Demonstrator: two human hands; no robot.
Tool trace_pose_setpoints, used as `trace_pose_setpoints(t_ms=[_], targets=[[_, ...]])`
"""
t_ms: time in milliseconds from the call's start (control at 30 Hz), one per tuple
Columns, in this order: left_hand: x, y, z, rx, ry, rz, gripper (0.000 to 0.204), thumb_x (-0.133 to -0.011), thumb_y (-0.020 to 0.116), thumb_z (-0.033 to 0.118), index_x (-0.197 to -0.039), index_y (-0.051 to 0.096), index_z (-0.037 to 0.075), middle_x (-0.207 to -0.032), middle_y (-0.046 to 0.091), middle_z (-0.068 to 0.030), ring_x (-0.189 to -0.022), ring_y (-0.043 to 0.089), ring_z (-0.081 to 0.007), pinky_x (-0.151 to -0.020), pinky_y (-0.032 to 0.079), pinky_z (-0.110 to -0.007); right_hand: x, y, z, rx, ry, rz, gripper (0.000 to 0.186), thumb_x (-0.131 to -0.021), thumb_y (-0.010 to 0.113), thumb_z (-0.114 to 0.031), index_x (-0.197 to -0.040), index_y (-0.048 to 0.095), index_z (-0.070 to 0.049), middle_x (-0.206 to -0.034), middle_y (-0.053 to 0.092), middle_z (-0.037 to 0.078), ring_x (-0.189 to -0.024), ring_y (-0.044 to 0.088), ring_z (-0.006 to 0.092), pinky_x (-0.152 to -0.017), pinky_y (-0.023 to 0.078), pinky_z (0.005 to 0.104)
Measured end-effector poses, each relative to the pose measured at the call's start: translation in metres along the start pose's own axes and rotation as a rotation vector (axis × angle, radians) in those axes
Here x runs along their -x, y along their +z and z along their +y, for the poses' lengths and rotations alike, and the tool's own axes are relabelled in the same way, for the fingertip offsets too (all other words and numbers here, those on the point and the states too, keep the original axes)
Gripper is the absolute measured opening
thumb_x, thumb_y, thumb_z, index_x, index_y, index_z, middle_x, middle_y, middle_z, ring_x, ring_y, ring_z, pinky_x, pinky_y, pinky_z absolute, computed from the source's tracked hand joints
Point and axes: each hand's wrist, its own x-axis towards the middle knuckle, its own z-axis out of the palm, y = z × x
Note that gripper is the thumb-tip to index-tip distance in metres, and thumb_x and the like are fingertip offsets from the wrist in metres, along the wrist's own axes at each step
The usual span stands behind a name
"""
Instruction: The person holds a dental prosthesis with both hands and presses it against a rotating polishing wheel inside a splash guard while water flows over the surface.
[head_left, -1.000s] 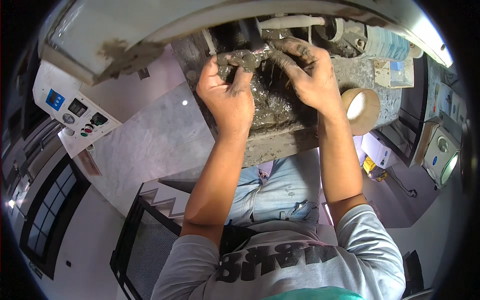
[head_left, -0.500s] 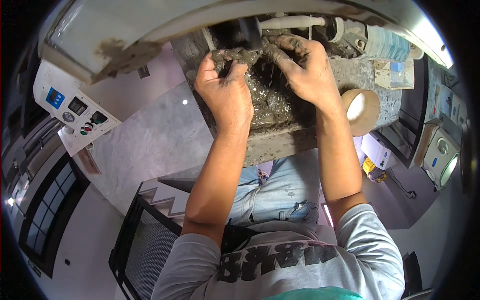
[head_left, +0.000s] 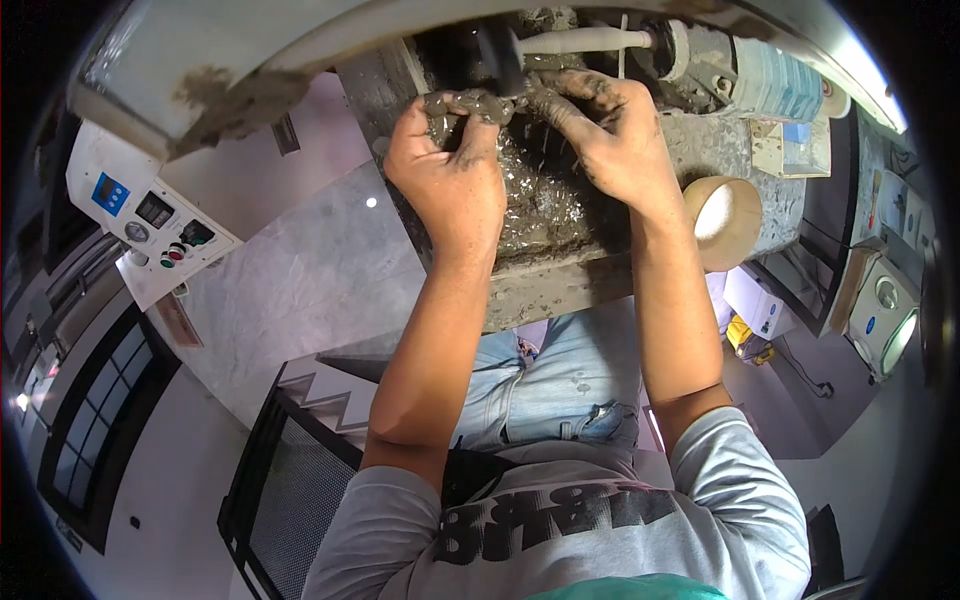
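My left hand [head_left: 445, 165] pinches a small piece coated in grey mud [head_left: 480, 108], its shape hard to make out, just below a dark wheel [head_left: 502, 62] on a pale horizontal spindle [head_left: 585, 42]. My right hand [head_left: 610, 140], muddy on thumb and fingers, is closed at the right end of that piece, with its fingertips close by the wheel; what exactly they hold is partly hidden. Wet grey slurry [head_left: 540, 210] lies in the trough beneath both hands, and a machine cover [head_left: 190, 70] arches over the top.
A tan bowl [head_left: 730, 240] with white content stands right of my right forearm. Behind it are a clear box [head_left: 790, 150] and a light-blue cylinder [head_left: 775, 80]. A white control panel [head_left: 150, 210] is at left, a railing [head_left: 290, 470] at lower left.
Both hands have shifted slightly up and to the left along with the muddy piece at the wheel. Their closed grip looks much the same.
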Motion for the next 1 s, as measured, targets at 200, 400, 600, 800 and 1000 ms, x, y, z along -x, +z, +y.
trace_pose_setpoints(t_ms=[200,400,600,800,1000], targets=[[-0.006,-0.004,0.002,0.053,0.0,-0.022,0.022,-0.073,0.062,-0.015,-0.092,0.061,-0.003,-0.09,0.064,-0.0058,-0.077,0.059,-0.0115,-0.076,0.048,-0.024,0.004,0.007,0.004,0.062,-0.001,0.049,0.025,-0.081,0.064,-0.01,-0.098,0.066,0.008,-0.088,0.071,0.016,-0.078,0.063,0.0122,-0.074,0.05,0.0286],[-0.007,0.001,0.001,-0.005,0.01,-0.049,0.023,-0.072,0.065,-0.014,-0.091,0.062,-0.003,-0.089,0.064,-0.0046,-0.078,0.058,-0.0111,-0.076,0.046,-0.024,0.003,0.004,0.016,-0.074,0.059,0.073,0.024,-0.082,0.064,-0.012,-0.099,0.067,0.005,-0.086,0.07,0.015,-0.079,0.062,0.0114,-0.075,0.05,0.0283],[-0.009,-0.004,0.0,0.061,0.002,-0.027,0.022,-0.071,0.066,-0.014,-0.09,0.062,-0.003,-0.087,0.064,-0.0038,-0.077,0.057,-0.0106,-0.074,0.045,-0.023,0.004,0.004,0.0,-0.003,0.054,0.013,0.024,-0.081,0.065,-0.012,-0.097,0.068,0.005,-0.086,0.071,0.015,-0.077,0.064,0.0131,-0.074,0.05,0.0291],[-0.007,-0.014,0.0,0.049,0.005,-0.044,0.024,-0.072,0.062,-0.016,-0.092,0.06,-0.003,-0.088,0.064,-0.0058,-0.078,0.058,-0.0109,-0.074,0.048,-0.023,0.006,0.008,0.002,0.02,0.054,-0.019,0.026,-0.081,0.065,-0.013,-0.099,0.067,0.006,-0.089,0.07,0.018,-0.081,0.066,0.0163,-0.075,0.05,0.0298],[0.021,-0.035,0.006,-0.024,0.015,-0.139,0.019,-0.076,0.065,-0.011,-0.093,0.058,-0.005,-0.088,0.063,-0.0078,-0.079,0.058,-0.009,-0.068,0.048,-0.021,0.03,0.004,-0.008,-0.026,0.02,-0.026,0.023,-0.081,0.066,-0.009,-0.1,0.068,0.004,-0.097,0.069,0.016,-0.09,0.067,0.0225,-0.082,0.05,0.0307]])
